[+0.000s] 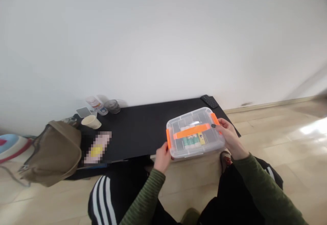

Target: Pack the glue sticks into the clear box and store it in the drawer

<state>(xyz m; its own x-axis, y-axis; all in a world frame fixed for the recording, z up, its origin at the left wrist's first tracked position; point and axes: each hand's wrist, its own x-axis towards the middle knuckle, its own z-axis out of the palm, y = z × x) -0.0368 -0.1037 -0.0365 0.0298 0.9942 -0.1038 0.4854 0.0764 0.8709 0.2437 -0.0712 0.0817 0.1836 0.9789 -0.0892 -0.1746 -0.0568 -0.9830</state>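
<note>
A clear plastic storage box (195, 141) with an orange handle and orange side latches is held between my two hands. Its lid is on, and through it I see green-and-white and yellow items. My left hand (162, 157) grips the box's left end near the front corner, fingers partly hidden beneath. At the opposite end, my right hand (230, 137) holds the box beside its right latch, with the thumb on top. A small dark patch shows at that thumb's tip; I cannot tell what it is. The box overlaps the front edge of a low black table (143, 126).
A black keypad (209, 101) lies at the table's back right. On the left are a paper cup (91, 122), a white bottle (97, 105), a glass container (112, 106), a pixelated item (98, 148) and a brown bag (60, 150). A white wall (163, 41) stands behind.
</note>
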